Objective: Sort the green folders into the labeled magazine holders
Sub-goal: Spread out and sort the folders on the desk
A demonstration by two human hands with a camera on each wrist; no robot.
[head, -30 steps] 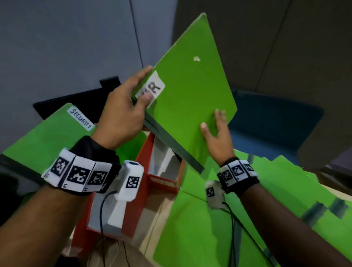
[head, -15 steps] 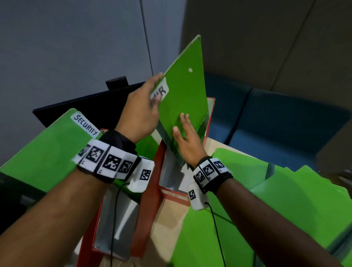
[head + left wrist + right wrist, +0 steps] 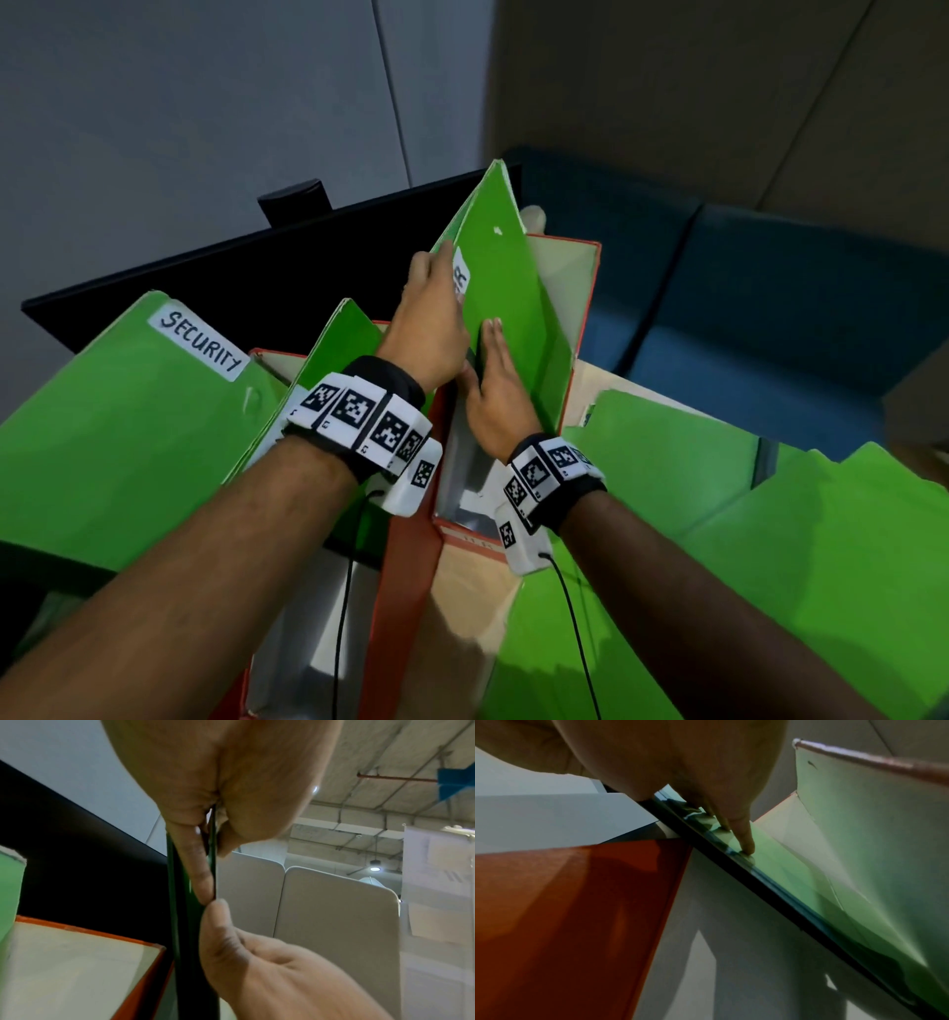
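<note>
Green folder (image 3: 506, 303) entering the orange holder (image 3: 583, 329): my left hand (image 3: 429, 329) pinches it, right hand (image 3: 495, 390) lies flat against it; next, release.

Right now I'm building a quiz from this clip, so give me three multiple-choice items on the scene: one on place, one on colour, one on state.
1. Where is the held folder?
A. Flat on the table
B. Standing in the red holder
C. On the blue seat

2. What colour are the loose folders at the right?
A. Green
B. Yellow
C. Black

3. How does the left hand hold the folder?
A. Hangs clear of it
B. Rests flat on top
C. Pinches its edge

Answers:
1 B: the folder's lower part sits between the holder's walls.
2 A: all show green in the head view.
3 C: the left wrist view shows fingers and thumb clamped on the edge, while the right hand lies flat against its face.
</note>
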